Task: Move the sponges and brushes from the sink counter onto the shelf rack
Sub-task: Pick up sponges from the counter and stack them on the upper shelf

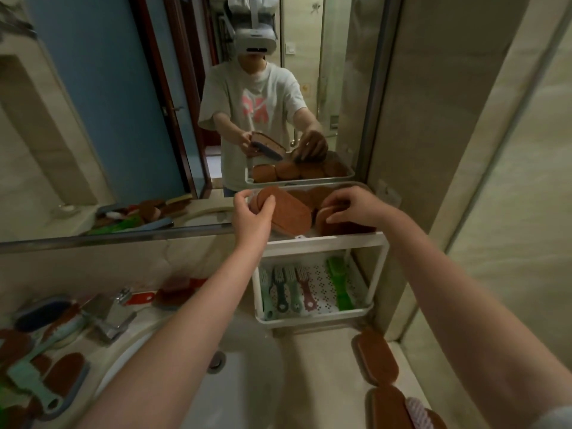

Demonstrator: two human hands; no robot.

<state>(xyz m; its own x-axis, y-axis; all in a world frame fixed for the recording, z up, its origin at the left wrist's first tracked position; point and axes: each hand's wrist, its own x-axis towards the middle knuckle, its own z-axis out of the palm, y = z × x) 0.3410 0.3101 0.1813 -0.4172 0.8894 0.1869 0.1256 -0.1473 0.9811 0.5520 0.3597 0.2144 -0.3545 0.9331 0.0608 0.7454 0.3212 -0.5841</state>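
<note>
No legible writing is visible; a mirror [123,119] spans the wall above a beige counter [309,366] with an inset sink [223,391]. Both arms extend to the top tier of the white rack [322,243] — left hand [252,213] clamped on a brown sponge [289,212], right hand [353,205] pinching another sponge [334,222] in that tier. Brushes [291,287] lie on the lower tier; further sponges [376,356] lie on the counter.

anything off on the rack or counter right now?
Nothing damaged or spilled. On the rack's top tier, the brown sponge in the left hand sits tilted, not yet laid flat; the right hand presses another sponge. Sponges and brushes still lie scattered left of the faucet.
</note>
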